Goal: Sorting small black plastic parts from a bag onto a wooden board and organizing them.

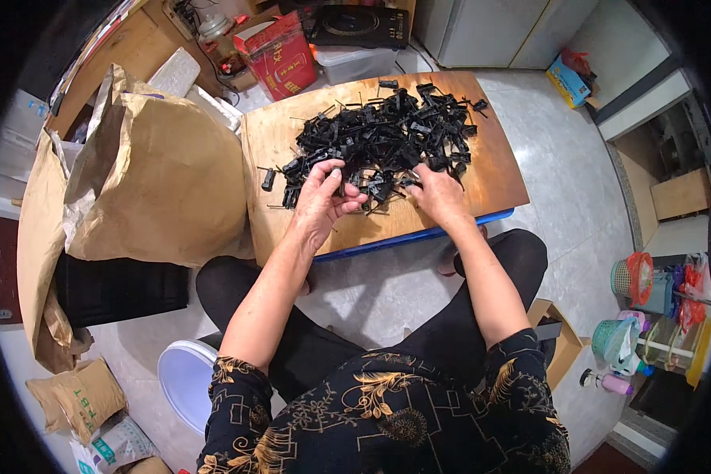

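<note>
A heap of small black plastic parts [387, 126], several with thin stems sticking out, covers much of a wooden board [482, 170]. My left hand [324, 201] is at the near left side of the heap. Its thumb and fingers are closed around a small black plastic part [340, 188], mostly hidden by the fingers. My right hand [441, 193] touches the near right edge of the heap, with its fingers bent together; what they pinch is hidden. One loose black part [268, 179] lies left of the heap.
A large brown paper sack [158, 174] stands against the board's left side, above a black crate [122, 292]. Behind the board are a red box [279, 57] and an induction cooker [358, 26]. A white bucket [188, 379] stands by my left leg, an open carton [565, 347] by my right.
</note>
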### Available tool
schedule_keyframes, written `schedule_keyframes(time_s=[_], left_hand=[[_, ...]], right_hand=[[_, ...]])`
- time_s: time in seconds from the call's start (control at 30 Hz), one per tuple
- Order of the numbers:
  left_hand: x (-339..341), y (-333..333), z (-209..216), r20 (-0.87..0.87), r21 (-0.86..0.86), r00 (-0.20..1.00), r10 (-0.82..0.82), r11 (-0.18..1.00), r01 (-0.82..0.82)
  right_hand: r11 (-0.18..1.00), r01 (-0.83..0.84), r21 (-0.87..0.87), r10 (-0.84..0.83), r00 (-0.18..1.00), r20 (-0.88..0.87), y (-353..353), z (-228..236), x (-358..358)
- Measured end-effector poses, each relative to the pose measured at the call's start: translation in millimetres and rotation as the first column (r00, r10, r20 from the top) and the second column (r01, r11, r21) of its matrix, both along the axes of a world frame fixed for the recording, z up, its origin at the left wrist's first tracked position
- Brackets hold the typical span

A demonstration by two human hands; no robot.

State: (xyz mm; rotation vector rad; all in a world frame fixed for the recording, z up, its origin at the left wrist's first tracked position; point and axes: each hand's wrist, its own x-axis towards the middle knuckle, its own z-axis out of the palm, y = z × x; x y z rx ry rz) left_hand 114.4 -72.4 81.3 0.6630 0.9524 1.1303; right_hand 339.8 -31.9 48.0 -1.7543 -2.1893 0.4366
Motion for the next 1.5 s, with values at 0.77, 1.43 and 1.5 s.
schedule_keyframes(time_s=[0.77, 1.43, 1.5], left_hand=[[28.7, -11.8, -17.9, -0.729, 0.273, 0.684, -0.002, 0.916, 0.294], [29.7, -11.0, -8.2, -0.533, 0.272, 0.846, -0.022, 0.942, 0.196], [29.0, -11.3, 0.4, -0.483, 0.198, 0.874, -0.059, 0.965, 0.174]], right_hand=[[0.715, -0.444, -0.54, -0.389, 0.388, -0.835, -20.2, 23.3, -34.2], [0.765, -0.474, -0.436, -0.332, 0.291, -0.897, -27.2, 21.6, -42.8], [0.794, -0.463, -0.395, -0.249, 0.345, -0.905, -27.9, 24.1, -43.9]])
